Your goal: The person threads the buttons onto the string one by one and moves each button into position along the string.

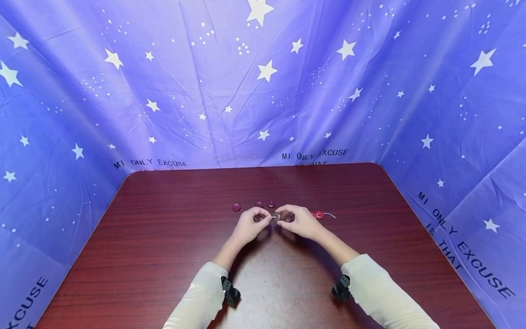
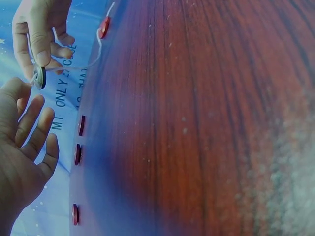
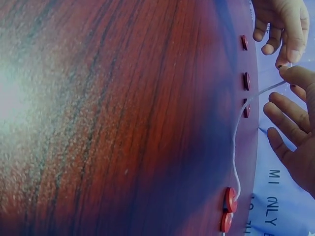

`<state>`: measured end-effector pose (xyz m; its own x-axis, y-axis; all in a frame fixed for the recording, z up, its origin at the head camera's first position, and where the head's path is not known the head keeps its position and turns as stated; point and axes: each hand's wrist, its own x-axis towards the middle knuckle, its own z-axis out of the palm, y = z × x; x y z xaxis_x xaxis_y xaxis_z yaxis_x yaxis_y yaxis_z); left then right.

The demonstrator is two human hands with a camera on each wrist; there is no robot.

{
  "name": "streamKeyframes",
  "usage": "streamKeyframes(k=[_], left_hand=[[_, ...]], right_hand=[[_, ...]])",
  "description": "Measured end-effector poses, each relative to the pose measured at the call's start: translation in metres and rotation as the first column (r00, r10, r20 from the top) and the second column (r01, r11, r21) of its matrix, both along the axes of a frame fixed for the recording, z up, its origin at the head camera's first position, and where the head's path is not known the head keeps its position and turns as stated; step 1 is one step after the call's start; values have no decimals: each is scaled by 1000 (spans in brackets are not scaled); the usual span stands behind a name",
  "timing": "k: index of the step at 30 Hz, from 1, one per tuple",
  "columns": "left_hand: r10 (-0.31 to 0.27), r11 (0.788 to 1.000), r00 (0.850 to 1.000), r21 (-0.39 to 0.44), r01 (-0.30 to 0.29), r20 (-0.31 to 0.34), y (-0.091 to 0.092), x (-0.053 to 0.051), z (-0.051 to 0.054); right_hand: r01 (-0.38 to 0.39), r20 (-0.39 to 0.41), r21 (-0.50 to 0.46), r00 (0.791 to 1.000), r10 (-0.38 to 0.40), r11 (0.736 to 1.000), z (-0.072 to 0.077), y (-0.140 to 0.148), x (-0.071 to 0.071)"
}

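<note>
Between the two hands is a dark round button (image 2: 39, 77) with a light string (image 3: 235, 147) running through it. My right hand (image 1: 301, 222) pinches the button between thumb and fingertip. With thumb and forefinger, my left hand (image 1: 247, 226) pinches the string's end close against the button's face; its other fingers are spread in the left wrist view. From the button the string runs down to red buttons (image 3: 230, 200) threaded on it, which lie on the table beyond my right hand. The string's far end (image 1: 330, 215) trails to the right.
Three loose dark red buttons (image 1: 236, 207) lie in a row on the brown table (image 1: 164, 256), beyond the left hand. A blue-violet curtain (image 1: 230, 82) with white stars hangs around the table's back and sides.
</note>
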<state>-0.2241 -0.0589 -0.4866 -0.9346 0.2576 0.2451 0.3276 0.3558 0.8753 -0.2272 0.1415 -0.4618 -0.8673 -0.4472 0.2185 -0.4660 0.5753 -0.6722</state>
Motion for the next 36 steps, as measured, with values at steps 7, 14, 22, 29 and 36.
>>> streamKeyframes(k=[7,14,22,29,36], left_hand=[[-5,1000,1000,-8,5,-10,0,0,0],[0,1000,1000,-13,0,4,-2,0,-2],[1,1000,1000,-18,-1,9,-5,-1,-2],[-13,1000,1000,-13,14,19,-7,0,-1],[-1,1000,999,-31,3,41,-9,0,-1]], right_hand=[[21,9,14,1000,-21,1000,-2,3,0],[18,10,17,1000,-18,1000,-3,7,0],[24,8,26,1000,-24,999,-7,11,-1],[29,29,25,999,-30,999,-11,16,-1],[45,38,29,998,-46,999,-11,21,0]])
